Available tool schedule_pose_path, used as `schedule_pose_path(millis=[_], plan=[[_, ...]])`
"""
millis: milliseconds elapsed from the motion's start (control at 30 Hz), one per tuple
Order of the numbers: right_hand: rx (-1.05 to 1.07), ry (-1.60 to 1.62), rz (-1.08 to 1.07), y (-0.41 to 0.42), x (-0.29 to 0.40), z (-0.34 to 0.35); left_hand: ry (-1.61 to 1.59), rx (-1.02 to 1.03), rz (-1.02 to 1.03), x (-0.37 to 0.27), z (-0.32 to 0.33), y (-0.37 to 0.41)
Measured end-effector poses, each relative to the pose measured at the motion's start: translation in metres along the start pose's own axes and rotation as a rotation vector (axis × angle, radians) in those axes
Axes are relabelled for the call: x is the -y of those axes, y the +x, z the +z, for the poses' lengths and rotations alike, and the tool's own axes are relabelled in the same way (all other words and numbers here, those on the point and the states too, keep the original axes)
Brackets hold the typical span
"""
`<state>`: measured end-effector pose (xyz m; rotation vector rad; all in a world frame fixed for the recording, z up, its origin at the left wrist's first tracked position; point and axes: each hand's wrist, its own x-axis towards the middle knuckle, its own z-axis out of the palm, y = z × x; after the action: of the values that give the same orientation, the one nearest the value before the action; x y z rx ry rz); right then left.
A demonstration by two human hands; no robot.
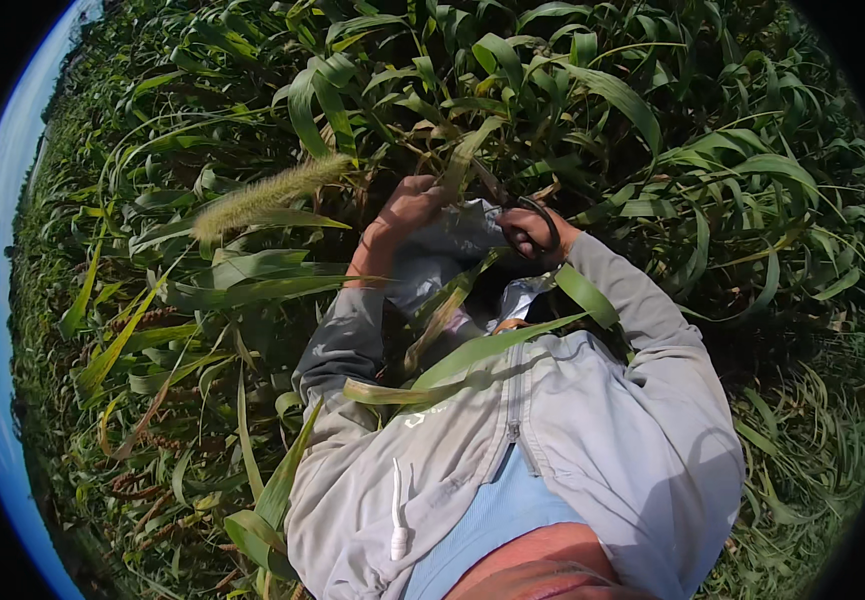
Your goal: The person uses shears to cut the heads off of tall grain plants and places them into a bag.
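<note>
My left hand [411,204] is curled beside a whitish bag, its fingers closed at the base of a leafy stalk [467,156]. Exactly what lies within those fingers is partly hidden. My right hand [533,231] grips a pair of scissors [550,225] by a dark loop handle; the blades point up and left into the leaves and are hard to make out. Between my forearms the whitish bag [432,244] hangs at my waist with a dark opening. A bristly green foxtail millet head [275,196] leans out to the left of my left hand.
Dense green millet leaves [612,97] rise ahead and on both sides. Long blades, one a broad leaf [492,352], lie across my jacket [590,420] and the bag. Brownish drooping seed heads [139,491] show at lower left. Grass [800,480] grows at lower right.
</note>
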<state>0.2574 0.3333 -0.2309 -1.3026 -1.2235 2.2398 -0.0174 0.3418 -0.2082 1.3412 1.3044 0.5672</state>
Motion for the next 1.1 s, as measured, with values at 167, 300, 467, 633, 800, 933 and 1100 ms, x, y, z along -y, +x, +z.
schedule_pose_path(millis=[167,300,467,633,800,933,1100], plan=[[-0.032,-0.192,-0.149,-0.048,0.009,-0.005,0.088,-0.020,0.091,0.095,0.039,-0.006],[-0.202,-1.015,-0.157,-0.055,-0.010,-0.082,0.574,0.032,0.076,0.144,0.114,-0.021],[-0.307,-0.848,-0.197,-0.096,0.008,-0.173,0.566,0.113,0.200,0.229,0.203,-0.046],[-0.710,-0.113,-0.259,-0.130,0.024,-0.225,-0.060,0.201,-0.227,0.269,0.182,-0.074],[-0.215,-0.129,-0.209,-0.118,0.050,-0.233,-1.128,0.019,-0.339,0.215,0.158,-0.053],[-0.029,-0.008,-0.202,-0.069,0.058,-0.232,0.186,0.138,0.128,-0.036,0.144,0.058],[-0.063,0.090,-0.110,-0.045,0.078,-0.290,-0.017,-0.480,0.470,-0.125,0.172,0.174]])
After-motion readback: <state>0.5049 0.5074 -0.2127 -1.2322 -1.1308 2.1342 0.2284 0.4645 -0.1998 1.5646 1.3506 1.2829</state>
